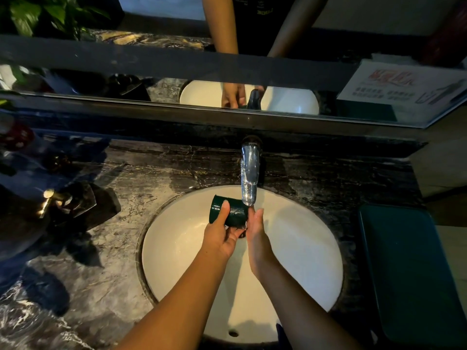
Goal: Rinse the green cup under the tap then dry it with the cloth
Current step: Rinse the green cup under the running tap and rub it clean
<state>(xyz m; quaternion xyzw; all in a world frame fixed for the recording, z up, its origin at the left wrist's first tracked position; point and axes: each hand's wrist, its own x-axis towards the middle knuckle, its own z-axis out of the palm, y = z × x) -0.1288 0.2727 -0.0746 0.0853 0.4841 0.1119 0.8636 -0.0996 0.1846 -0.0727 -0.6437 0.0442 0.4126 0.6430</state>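
Note:
A dark green cup lies on its side over the white sink basin, just under the spout of the chrome tap. My left hand grips the cup from below, thumb across its side. My right hand stands edge-on beside the cup's right end, fingers straight and touching it under the spout. A dark teal folded cloth lies on the counter to the right of the basin. Whether water is running I cannot tell.
Dark marble counter surrounds the basin. A black holder with a brass pump stands at the left, a plant at the back left. A mirror with a ledge runs behind the tap. A printed sign leans at the right.

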